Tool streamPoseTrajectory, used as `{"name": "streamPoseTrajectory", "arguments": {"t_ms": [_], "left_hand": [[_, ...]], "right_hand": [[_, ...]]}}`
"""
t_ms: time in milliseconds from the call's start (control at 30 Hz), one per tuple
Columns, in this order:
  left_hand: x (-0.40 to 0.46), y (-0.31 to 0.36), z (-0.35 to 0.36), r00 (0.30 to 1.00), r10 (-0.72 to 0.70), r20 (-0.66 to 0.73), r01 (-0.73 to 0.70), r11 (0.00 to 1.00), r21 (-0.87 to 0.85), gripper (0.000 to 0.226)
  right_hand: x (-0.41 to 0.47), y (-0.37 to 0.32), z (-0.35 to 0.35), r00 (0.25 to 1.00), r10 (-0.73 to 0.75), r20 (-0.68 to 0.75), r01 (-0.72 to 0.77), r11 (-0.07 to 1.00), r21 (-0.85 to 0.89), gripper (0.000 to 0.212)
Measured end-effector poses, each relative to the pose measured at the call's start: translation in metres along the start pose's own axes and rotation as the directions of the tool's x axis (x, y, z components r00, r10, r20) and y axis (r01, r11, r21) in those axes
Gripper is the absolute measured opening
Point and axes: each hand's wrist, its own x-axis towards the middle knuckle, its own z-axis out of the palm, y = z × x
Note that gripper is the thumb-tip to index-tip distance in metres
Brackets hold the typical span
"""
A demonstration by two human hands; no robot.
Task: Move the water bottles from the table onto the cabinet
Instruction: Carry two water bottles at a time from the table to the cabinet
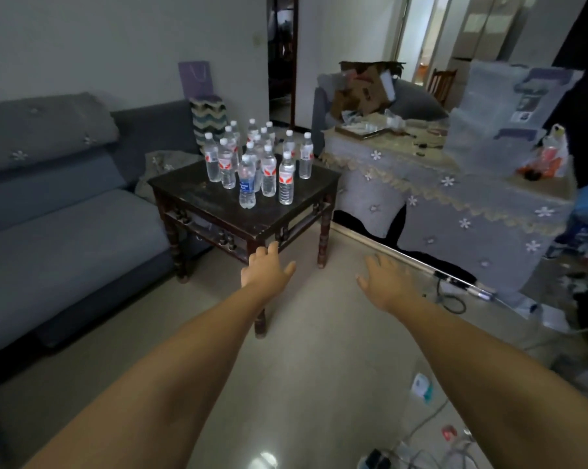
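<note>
Several clear water bottles (268, 170) with white caps stand upright in a cluster on a small dark wooden table (197, 194). Most carry red-and-white labels; one at the front (247, 186) has a blue label. My left hand (267, 267) reaches forward with relaxed fingers just below the table's near corner, holding nothing. My right hand (385, 282) stretches out over the floor to the right of the table, fingers spread and empty. A long low cabinet (455, 211) draped in a grey flowered cloth stands to the right.
A grey sofa (59, 214) lies left of the table. The cabinet top holds clear plastic storage boxes (499, 116), a tray and clutter. Cables and a power strip (373, 460) lie on the floor at lower right. A cardboard box (363, 89) sits on an armchair behind.
</note>
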Motion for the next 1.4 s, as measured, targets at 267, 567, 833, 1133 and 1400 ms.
{"name": "streamPoseTrajectory", "arguments": {"t_ms": [267,567,833,1133,1400], "left_hand": [[0.128,0.0,0.008,0.991,-0.13,-0.017,0.13,0.991,0.008,0.068],[0.306,-0.025,0.001,0.984,-0.163,-0.076,0.167,0.985,0.047,0.069],[0.443,-0.049,0.007,0.954,-0.294,-0.051,0.29,0.953,-0.086,0.071],[0.544,-0.085,0.05,0.875,-0.479,-0.065,0.405,0.799,-0.445,0.089],[0.611,-0.1,0.088,0.773,-0.632,-0.06,0.371,0.527,-0.765,0.096]], "right_hand": [[0.153,-0.015,0.008,0.989,-0.133,0.061,0.131,0.991,0.037,0.051],[0.345,-0.057,0.006,0.988,-0.151,0.024,0.149,0.986,0.077,0.055],[0.482,-0.1,0.01,0.991,-0.13,0.039,0.118,0.969,0.215,0.065],[0.6,-0.137,0.056,0.993,-0.026,0.115,-0.057,0.745,0.665,0.105],[0.684,-0.153,0.112,0.973,-0.088,0.211,-0.14,0.5,0.855,0.109]]}}
